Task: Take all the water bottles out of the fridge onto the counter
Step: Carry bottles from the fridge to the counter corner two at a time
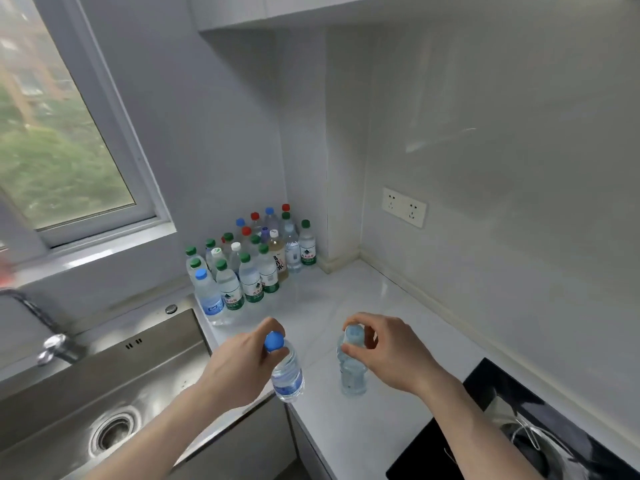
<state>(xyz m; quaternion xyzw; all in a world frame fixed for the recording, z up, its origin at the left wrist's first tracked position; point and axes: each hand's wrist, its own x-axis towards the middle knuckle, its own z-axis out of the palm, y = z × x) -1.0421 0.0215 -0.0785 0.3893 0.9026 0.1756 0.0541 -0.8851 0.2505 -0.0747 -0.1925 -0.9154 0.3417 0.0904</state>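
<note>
The fridge is out of view, and much of what shows is cut off or soft: the faucet [41, 327] at 9 o'clock is smeared, a red blur at the far left edge cannot be identified, and the black cooktop [491, 420] at 4 o'clock runs off the bottom edge with a pot whose rim is only partly seen. The left hand [239, 362] pinches the neck of a blue-capped bottle [285, 370] just under its cap; the bottle is clear with a blue label, tilted, and sits over the counter's front edge beside the sink [104, 393] (whether its base touches the counter [346, 299] is hard to judge). The right hand [384, 344] curls its fingers and thumb round the top of a second clear bottle [351, 372], hiding most of its pale blue cap; this one stands upright on the counter, apparently resting there. Toward 11 o'clock, in the corner below the window [62, 133], a bottle cluster [252, 258] stands packed together, caps green, blue, red and white, the rear ones largely hidden behind the front row. A double wall socket [403, 207] sits at 2 o'clock.
</note>
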